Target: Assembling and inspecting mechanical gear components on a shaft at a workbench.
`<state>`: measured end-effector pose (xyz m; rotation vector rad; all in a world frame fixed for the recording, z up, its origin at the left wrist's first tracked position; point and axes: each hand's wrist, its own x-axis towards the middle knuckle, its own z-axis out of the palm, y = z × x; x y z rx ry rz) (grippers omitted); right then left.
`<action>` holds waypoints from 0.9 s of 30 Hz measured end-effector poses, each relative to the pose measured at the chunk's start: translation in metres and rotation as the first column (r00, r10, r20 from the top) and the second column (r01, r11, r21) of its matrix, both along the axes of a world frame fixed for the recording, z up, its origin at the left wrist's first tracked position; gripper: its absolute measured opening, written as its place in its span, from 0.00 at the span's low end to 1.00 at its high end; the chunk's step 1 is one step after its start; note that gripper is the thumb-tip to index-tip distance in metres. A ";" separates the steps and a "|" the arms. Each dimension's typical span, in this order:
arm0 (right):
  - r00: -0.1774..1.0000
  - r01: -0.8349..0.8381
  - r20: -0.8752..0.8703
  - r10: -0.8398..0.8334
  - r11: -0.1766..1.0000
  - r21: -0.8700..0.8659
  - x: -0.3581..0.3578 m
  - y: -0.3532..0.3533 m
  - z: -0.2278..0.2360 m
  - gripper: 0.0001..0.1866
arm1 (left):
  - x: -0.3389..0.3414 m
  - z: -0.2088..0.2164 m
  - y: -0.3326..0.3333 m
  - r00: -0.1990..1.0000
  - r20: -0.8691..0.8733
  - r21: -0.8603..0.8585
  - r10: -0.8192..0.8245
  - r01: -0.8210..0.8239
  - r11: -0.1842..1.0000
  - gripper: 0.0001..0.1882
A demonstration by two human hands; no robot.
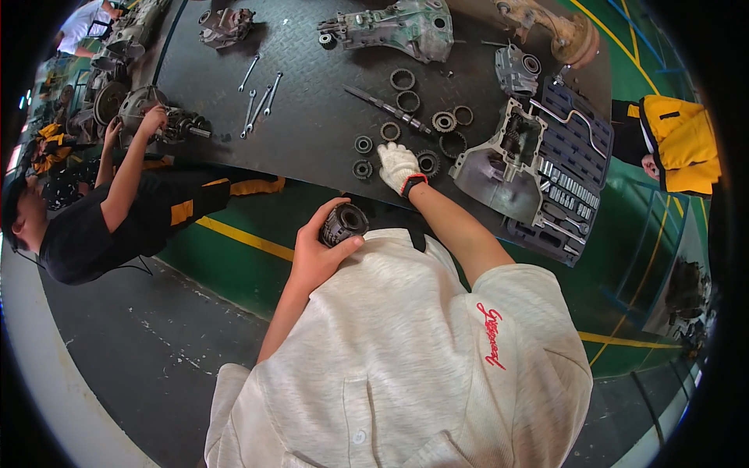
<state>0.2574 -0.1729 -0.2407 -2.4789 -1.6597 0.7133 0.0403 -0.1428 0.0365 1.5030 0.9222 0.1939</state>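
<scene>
My bare left hand is wrapped around a dark toothed transmission gear assembly, held in front of my chest just off the table's near edge. Its round bore faces up. My right hand, in a white knitted glove with a red cuff, is over the table among loose gears. Its fingers curl downward, and whatever lies under them is hidden. A ring gear sits just beyond the fingertips. To the right of the glove is a larger gear; on its left are two small gears, one nearer the edge.
A splined shaft and several rings lie farther back. An opened housing rests against a socket set case at right. Wrenches and a green-stained gearbox are on the table. Another person works at left.
</scene>
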 end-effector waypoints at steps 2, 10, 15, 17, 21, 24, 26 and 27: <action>1.000 0.022 0.010 -0.023 0.998 0.057 0.007 -0.002 0.022 0.18 | -0.001 -0.001 0.006 1.000 -0.004 0.009 -0.010 0.010 1.000 0.35; 0.979 0.154 0.112 -0.172 0.975 0.158 0.088 0.012 0.033 0.23 | 0.005 -0.002 0.022 0.999 -0.013 0.017 -0.032 0.032 0.999 0.35; 0.988 0.066 0.147 -0.056 0.996 -0.061 0.094 0.059 0.004 0.18 | 0.014 0.002 0.026 0.999 -0.037 0.036 -0.034 0.036 0.999 0.35; 0.965 0.141 0.236 -0.112 0.984 -0.110 0.089 0.077 -0.003 0.16 | 0.015 0.004 0.028 0.998 -0.048 0.056 -0.027 0.029 0.998 0.35; 0.970 0.089 0.237 -0.051 0.984 -0.156 0.092 0.090 -0.001 0.15 | 0.010 0.004 0.029 0.999 -0.030 0.067 0.024 -0.022 0.998 0.35; 0.976 0.085 0.215 -0.043 0.978 -0.193 0.090 0.095 -0.002 0.16 | 0.003 0.003 0.030 0.998 -0.023 0.053 0.066 -0.065 0.997 0.35; 0.975 0.077 0.222 -0.032 0.977 -0.198 0.092 0.093 -0.007 0.16 | 0.000 0.003 0.030 0.998 -0.001 0.073 0.056 -0.056 0.996 0.35; 0.974 0.095 0.221 -0.056 0.981 -0.171 0.094 0.094 -0.011 0.15 | -0.003 0.002 0.029 0.998 -0.002 0.073 0.064 -0.064 0.995 0.35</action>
